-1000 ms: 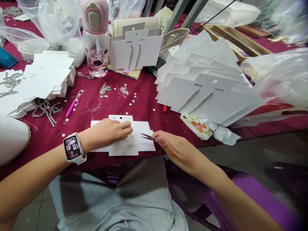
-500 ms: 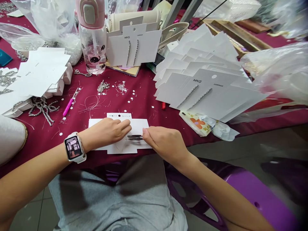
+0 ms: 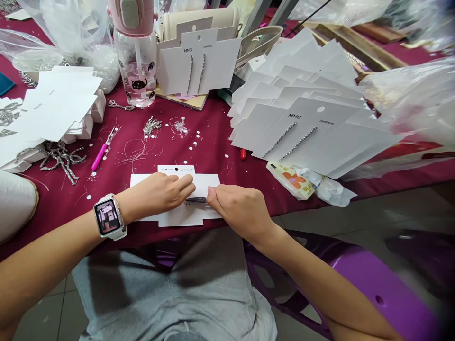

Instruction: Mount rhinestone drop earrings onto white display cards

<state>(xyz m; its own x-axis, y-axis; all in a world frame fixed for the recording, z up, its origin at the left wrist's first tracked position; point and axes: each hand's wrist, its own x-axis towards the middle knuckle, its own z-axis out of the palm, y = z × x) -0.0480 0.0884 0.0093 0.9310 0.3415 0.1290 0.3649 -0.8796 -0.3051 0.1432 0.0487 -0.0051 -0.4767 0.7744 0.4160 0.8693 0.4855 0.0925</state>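
A white earring card [image 3: 181,218] lies face down at the table's near edge, a fine clear thread loosely on it. Over its left half is my left hand [image 3: 158,192], wearing a watch. Its fingers are curled and pinched together; what is between them is too small or hidden to make out. My right hand [image 3: 241,206] is wrapped round a pair of thread snips [image 3: 196,200], most of which the palm hides. The blades point left, together, just above the card and close to my left fingertips.
Finished earring cards [image 3: 305,128] are stacked at the right, beside a tissue pack [image 3: 293,180]. A water bottle [image 3: 137,71] stands at the back. Left are a pink-handled tool [image 3: 100,154], chain pieces [image 3: 62,158] and a pile of white cards [image 3: 59,102]. Clear threads [image 3: 137,151] lie mid-table.
The thread snips have closed from blades apart to blades together, and my right hand has shifted slightly left. My left hand has stayed nearly still over the card.
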